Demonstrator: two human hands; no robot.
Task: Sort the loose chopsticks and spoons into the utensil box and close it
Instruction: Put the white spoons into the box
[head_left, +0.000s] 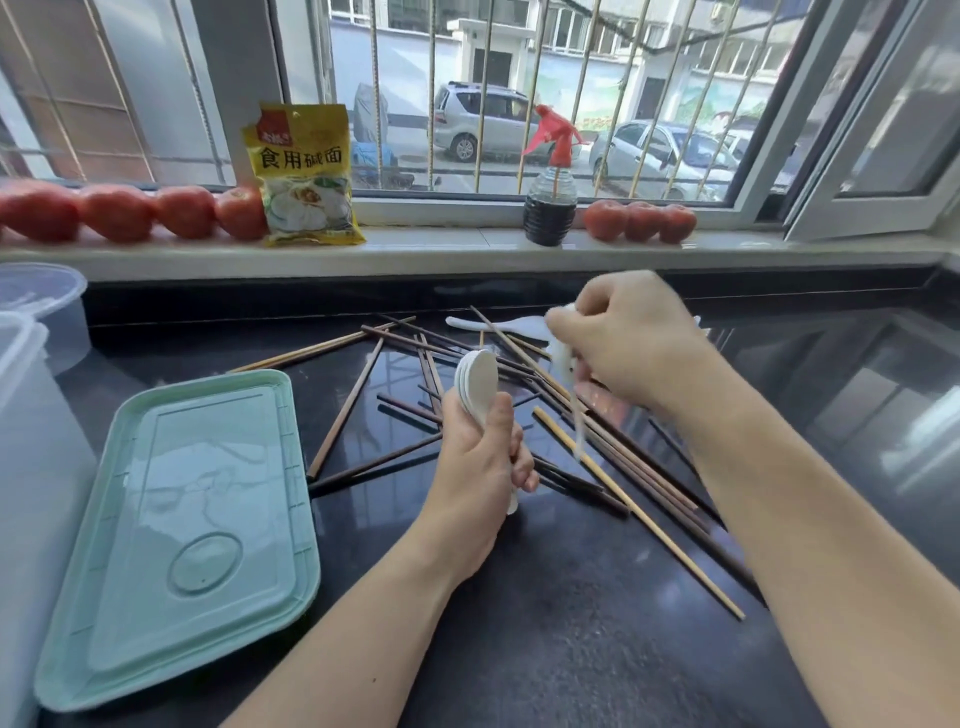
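Left hand (478, 457): grip closed round the handles of a nested stack of white spoons (477, 382), bowls upright above the fist, over the middle of the surface (571, 649).

Right hand (631, 343): fingers curled round another white spoon (563, 358), blurred, raised above the chopsticks (613, 457) toward the far right of the pile. Exactly how the fingers lie on it cannot be told.

One more spoon (498, 325) lies flat near the far edge, partly under crossing sticks.

The chopsticks lie scattered and crossed over the middle of the surface, dark and pale ones mixed, some running toward the near right.

The green lid (182, 519) lies flat at the near left. The box (21, 467), translucent, stands at the left edge, largely out of frame; its contents cannot be seen.

Handling assessment: the spoons appear rigid, smooth and light, possibly ceramic or hard plastic; if ceramic, chipping on the stone surface is a risk. Nested, they are best held at the handles, as now. The chopsticks appear stiff, light and prone to rolling; best gathered parallel into a bundle and gripped near mid-length. The glossy surface may make single sticks hard to pinch up.
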